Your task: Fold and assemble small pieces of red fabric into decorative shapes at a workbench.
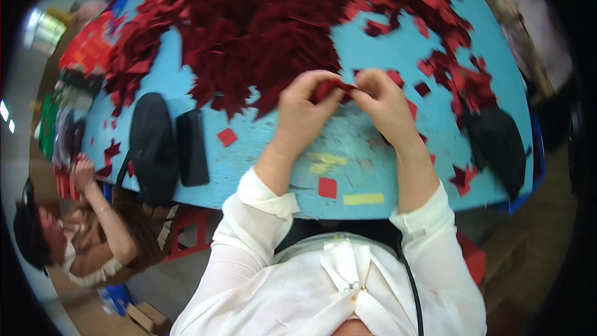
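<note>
Left hand: grips bunched dark-red cloth piece
Right hand: pinches its right end
Cloth axis: roughly crosswise (neither hand nearer)

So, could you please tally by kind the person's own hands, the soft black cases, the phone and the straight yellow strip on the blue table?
Own hands, left hand and right hand: 2
Soft black cases, left case and right case: 2
Black phone: 1
Straight yellow strip: 1
Total: 6
</note>
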### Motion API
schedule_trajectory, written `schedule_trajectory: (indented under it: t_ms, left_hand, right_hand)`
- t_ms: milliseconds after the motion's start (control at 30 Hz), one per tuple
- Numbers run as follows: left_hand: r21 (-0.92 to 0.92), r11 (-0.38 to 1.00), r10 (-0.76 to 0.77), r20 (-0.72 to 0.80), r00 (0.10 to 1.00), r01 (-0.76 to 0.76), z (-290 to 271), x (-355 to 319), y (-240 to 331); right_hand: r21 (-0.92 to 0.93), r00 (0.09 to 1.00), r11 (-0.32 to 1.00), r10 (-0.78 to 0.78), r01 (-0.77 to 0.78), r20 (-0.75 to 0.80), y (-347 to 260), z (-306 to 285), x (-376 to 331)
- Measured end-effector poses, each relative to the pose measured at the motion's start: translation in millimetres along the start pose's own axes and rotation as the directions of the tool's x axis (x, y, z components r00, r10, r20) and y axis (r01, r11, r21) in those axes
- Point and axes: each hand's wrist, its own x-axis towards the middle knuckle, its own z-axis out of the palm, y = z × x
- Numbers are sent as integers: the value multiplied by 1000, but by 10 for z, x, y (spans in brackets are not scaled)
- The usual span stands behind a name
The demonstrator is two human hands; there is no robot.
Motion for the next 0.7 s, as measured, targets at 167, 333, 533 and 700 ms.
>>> schedule_trajectory:
  t_ms: [167, 333, 533, 700]
  left_hand:
    - [25, 985, 168, 13, 986, -169, 146, -62, 17]
    - [32, 991, 127, 54, 990, -129, 41, -133, 59]
    - [-6, 993, 116, 79, 990, -116, 39, -124, 85]
    - [7, 999, 33, 141, 989, -34, -2, -73, 101]
  right_hand:
    - [-200, 997, 977, -80, 74, -24, 110, -157, -152]
    - [-212, 999, 977, -31, 27, -18, -1, -32, -211]
    - [-222, 995, 972, -88, 77, -38, 17, -22, -195]
    - [-290, 992, 951, -121, 107, -32, 36, -7, -169]
